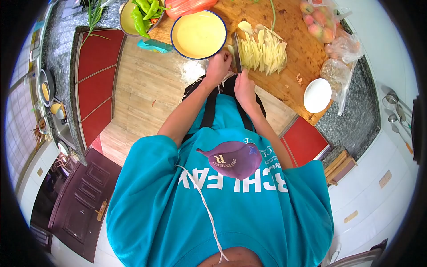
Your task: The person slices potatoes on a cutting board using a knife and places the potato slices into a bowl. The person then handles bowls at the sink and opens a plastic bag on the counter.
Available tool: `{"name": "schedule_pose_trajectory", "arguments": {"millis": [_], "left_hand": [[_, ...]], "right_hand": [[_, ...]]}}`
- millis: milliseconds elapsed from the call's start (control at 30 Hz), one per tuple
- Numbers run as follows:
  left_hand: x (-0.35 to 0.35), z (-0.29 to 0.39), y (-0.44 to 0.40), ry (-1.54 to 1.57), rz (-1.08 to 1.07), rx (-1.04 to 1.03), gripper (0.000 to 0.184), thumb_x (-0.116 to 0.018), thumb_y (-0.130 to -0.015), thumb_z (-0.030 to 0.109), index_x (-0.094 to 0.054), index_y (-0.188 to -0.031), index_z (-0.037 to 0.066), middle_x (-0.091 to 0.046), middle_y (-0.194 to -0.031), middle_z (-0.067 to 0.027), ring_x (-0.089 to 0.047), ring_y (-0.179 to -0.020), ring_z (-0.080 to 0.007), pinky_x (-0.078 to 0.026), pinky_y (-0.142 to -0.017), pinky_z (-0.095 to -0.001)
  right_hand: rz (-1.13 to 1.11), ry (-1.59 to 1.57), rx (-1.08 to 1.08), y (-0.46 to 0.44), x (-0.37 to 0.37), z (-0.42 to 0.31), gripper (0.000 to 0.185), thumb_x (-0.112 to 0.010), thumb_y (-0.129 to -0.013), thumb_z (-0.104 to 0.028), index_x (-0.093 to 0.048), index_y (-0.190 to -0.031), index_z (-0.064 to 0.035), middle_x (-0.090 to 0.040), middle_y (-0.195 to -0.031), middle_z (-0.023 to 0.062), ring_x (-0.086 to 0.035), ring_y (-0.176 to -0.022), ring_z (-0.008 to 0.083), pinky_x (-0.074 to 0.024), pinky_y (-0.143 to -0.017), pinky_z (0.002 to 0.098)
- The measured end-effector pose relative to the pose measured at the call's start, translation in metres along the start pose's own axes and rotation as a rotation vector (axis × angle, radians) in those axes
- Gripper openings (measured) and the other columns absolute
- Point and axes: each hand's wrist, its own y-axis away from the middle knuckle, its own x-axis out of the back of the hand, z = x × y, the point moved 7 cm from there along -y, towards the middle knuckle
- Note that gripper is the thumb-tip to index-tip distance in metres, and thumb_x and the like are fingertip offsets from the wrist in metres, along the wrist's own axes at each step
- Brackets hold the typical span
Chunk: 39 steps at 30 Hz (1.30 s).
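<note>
My right hand (245,90) is wrapped round the handle of a kitchen knife (237,52). Its blade stands on the wooden board at the left edge of a pile of pale yellow strips (267,52), which look like cut potato. Just left of the blade, my left hand (219,67) has its fingers curled at the board's near edge; what they hold, if anything, is hidden. Several wider slices (245,27) lie at the pile's far end. An enamel bowl (178,27) with a blue rim, pale yellow inside, sits directly beyond my left hand.
Green peppers (141,18) fill a bowl at the far left, beside a red plastic bag (187,6). A white bowl (317,95) rests on the wooden board (299,58) at right. Bags of round fruit (316,22) lie behind it. Red cabinets (98,80) flank the floor.
</note>
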Motion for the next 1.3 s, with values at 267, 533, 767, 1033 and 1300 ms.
{"name": "schedule_pose_trajectory", "arguments": {"millis": [267,533,767,1033,1300], "left_hand": [[0.001,0.000,-0.001,-0.027,0.005,-0.064,0.019,-0.061,-0.095,0.013,-0.064,-0.095,-0.006,-0.065,-0.065,-0.0133,-0.063,-0.051,-0.0171,-0.049,-0.049,-0.0323],[0.002,0.002,-0.001,0.050,-0.002,-0.011,0.016,-0.062,-0.092,0.009,-0.064,-0.092,-0.006,-0.065,-0.065,-0.0148,-0.066,-0.053,-0.0228,-0.051,-0.053,-0.0358],[0.003,0.004,0.000,-0.006,-0.011,-0.064,0.016,-0.058,-0.095,0.009,-0.062,-0.095,-0.006,-0.064,-0.066,-0.0138,-0.065,-0.052,-0.0194,-0.051,-0.050,-0.0333],[0.007,0.010,-0.001,-0.139,0.090,-0.234,0.016,-0.061,-0.092,0.011,-0.063,-0.093,-0.005,-0.063,-0.066,-0.0186,-0.066,-0.056,-0.0257,-0.050,-0.053,-0.0368],[0.002,0.005,-0.001,-0.079,0.052,-0.089,0.017,-0.060,-0.093,0.012,-0.064,-0.093,-0.004,-0.065,-0.066,-0.0163,-0.065,-0.054,-0.0234,-0.051,-0.054,-0.0357]], "right_hand": [[0.135,-0.016,0.012,-0.041,0.005,-0.017,0.016,-0.050,-0.099,-0.013,-0.049,-0.098,0.0033,-0.058,-0.067,0.0296,-0.059,-0.065,0.0502,-0.0430,-0.056,0.0576],[0.000,0.042,0.045,-0.009,0.011,-0.017,0.020,-0.049,-0.099,-0.011,-0.046,-0.112,0.0038,-0.058,-0.064,0.0301,-0.059,-0.063,0.0504,-0.0434,-0.055,0.0588],[-0.062,0.076,0.005,-0.002,0.007,-0.013,0.021,-0.049,-0.099,-0.011,-0.046,-0.111,0.0055,-0.059,-0.066,0.0310,-0.060,-0.065,0.0504,-0.0441,-0.056,0.0596],[0.046,0.046,0.052,-0.034,-0.010,-0.020,0.022,-0.051,-0.096,-0.009,-0.048,-0.113,0.0051,-0.061,-0.072,0.0324,-0.059,-0.070,0.0542,-0.0445,-0.063,0.0613],[0.118,-0.041,-0.088,-0.036,0.019,-0.019,0.019,-0.049,-0.099,-0.014,-0.049,-0.108,0.0032,-0.060,-0.073,0.0323,-0.059,-0.070,0.0524,-0.0437,-0.062,0.0593]]}}
